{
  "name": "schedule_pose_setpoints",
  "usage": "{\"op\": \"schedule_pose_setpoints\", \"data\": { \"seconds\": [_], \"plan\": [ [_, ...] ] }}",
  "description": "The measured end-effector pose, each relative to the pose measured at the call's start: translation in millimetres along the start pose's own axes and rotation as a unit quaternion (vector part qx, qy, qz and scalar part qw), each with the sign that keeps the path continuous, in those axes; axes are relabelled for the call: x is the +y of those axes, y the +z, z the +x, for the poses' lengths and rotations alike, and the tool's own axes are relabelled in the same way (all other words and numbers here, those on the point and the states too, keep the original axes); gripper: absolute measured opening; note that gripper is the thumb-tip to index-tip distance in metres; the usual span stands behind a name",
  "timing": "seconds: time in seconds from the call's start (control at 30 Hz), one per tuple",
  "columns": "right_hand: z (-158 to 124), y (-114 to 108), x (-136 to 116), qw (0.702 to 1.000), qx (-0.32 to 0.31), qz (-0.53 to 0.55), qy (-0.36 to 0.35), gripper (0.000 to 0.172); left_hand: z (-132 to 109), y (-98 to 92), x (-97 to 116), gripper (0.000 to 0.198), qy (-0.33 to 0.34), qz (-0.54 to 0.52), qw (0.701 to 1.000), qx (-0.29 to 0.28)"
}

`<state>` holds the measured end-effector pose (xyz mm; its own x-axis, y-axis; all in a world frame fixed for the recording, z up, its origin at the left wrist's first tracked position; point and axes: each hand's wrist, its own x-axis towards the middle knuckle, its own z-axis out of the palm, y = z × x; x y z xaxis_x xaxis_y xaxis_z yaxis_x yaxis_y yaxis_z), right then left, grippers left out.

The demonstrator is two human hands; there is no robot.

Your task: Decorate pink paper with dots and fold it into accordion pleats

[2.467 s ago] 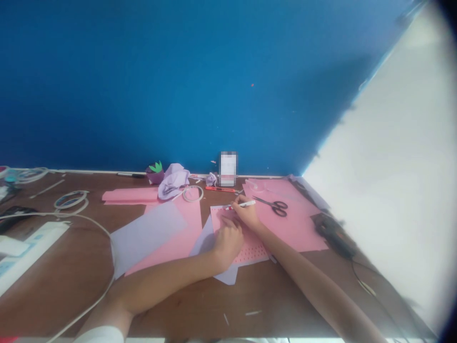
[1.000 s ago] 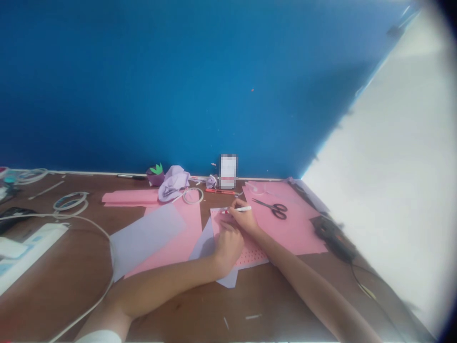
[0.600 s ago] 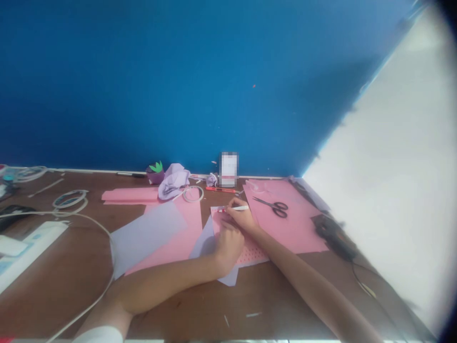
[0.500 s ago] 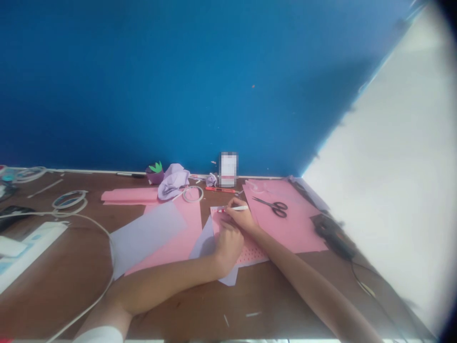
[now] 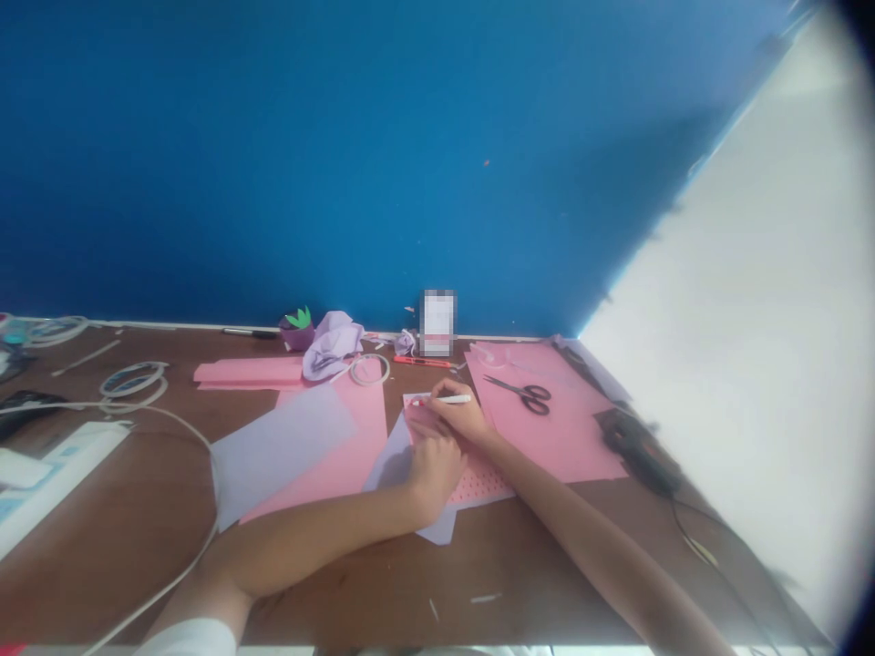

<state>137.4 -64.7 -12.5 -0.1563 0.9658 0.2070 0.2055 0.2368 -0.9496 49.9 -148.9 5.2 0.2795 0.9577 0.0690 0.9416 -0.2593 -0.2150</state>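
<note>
In my right hand is a white marker with a red end, pinched between the fingers. Its tip points left and meets the top part of a pink sheet patterned with small red marks. My left hand rests on that same sheet, just below the right one, its fingers curled in. Whatever those fingers may hold is hidden. Under the pink sheet lies lilac paper, poking out at the left and bottom.
Scissors lie on a large pink sheet at right. Leftward are a lilac sheet, a tape roll, crumpled lilac paper and a power strip with a white cable. A red cutter lies near the blue wall.
The marker and my right fingers have shifted slightly to the left along the sheet's top. My left hand has drawn down a little, still on the sheet.
</note>
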Motion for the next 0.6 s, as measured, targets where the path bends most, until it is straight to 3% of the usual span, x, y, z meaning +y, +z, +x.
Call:
{"op": "schedule_pose_setpoints", "data": {
  "seconds": [0.17,0.37,0.6],
  "plan": [
    [-0.3,0.8,-0.7,1.0,-0.001,-0.016,0.003,0.018,-0.8,4.8,1.9,0.067,-0.01,-0.018,1.0,0.007],
    [0.5,2.0,-1.0,0.999,0.009,-0.034,-0.02,0.019,-3.2,4.9,1.3,0.045,0.062,0.022,0.997,0.041],
    [-1.8,2.3,-2.4,1.0,-0.01,-0.004,-0.021,0.015,-4.1,-1.6,0.6,0.042,0.06,0.061,0.996,0.038]
  ]
}}
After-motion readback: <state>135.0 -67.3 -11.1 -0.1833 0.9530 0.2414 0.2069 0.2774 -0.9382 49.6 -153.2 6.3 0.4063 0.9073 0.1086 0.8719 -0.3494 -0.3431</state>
